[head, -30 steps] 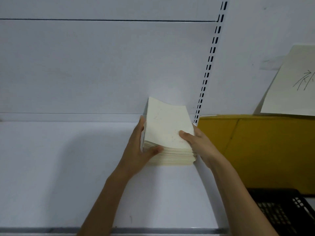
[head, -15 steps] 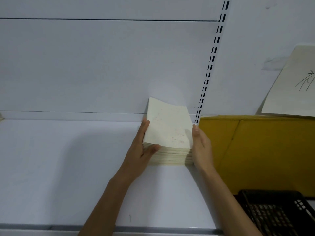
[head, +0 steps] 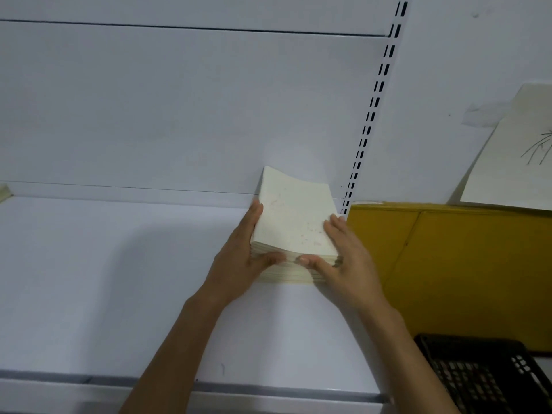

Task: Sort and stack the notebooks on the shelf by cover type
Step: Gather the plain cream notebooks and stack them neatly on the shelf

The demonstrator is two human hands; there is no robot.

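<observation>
A stack of cream-covered notebooks [head: 294,222] stands on the white shelf [head: 104,279], at its back right corner against the rear panel. The top cover is pale with faint pink specks. My left hand [head: 243,258] lies along the stack's left side, its thumb pressed on the front edge. My right hand [head: 343,261] lies along the right side, fingers straight on the top cover's edge, thumb on the front edge. The two thumbs nearly meet at the front.
A slotted upright [head: 370,115] rises just right of the stack. A yellow board [head: 463,264] stands beyond it, with a sketch sheet [head: 513,153] leaning above. A black plastic crate [head: 484,377] sits at bottom right. The shelf's front lip [head: 89,380] runs along the bottom.
My right hand moved from the stack's right side round to its front corner, thumb now on the front edge. My left hand kept its place on the left side.
</observation>
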